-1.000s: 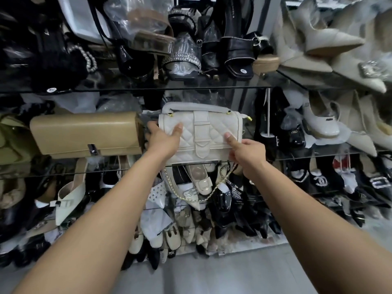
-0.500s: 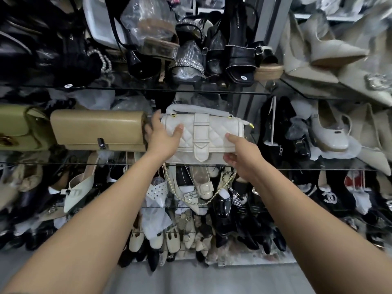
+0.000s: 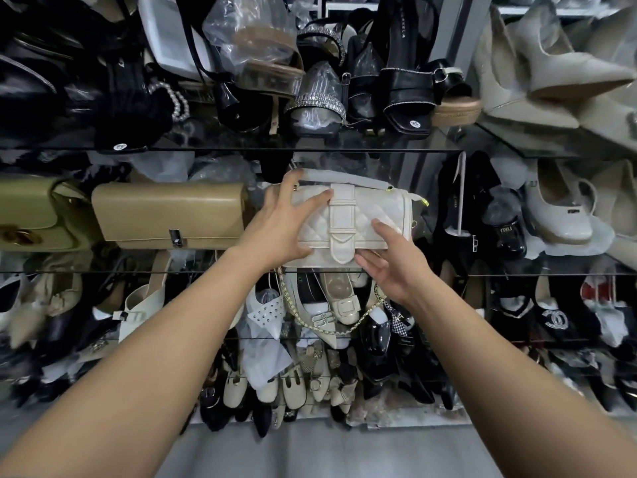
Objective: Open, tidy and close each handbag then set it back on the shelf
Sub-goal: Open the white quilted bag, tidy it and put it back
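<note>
Handbag lies lengthwise along shelf, flap facing outward, left hand and right hand fingers spread against it.

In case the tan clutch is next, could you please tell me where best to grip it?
Probably its long top edge, reaching from the front and above: the tan clutch stands upright facing out, with an olive bag and white quilted bag flanking its ends.

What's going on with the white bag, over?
Left hand spread over white bag, right hand open at lower right corner. Flap closed, bag on glass shelf, chain dangling. Tan clutch close on left.
</note>
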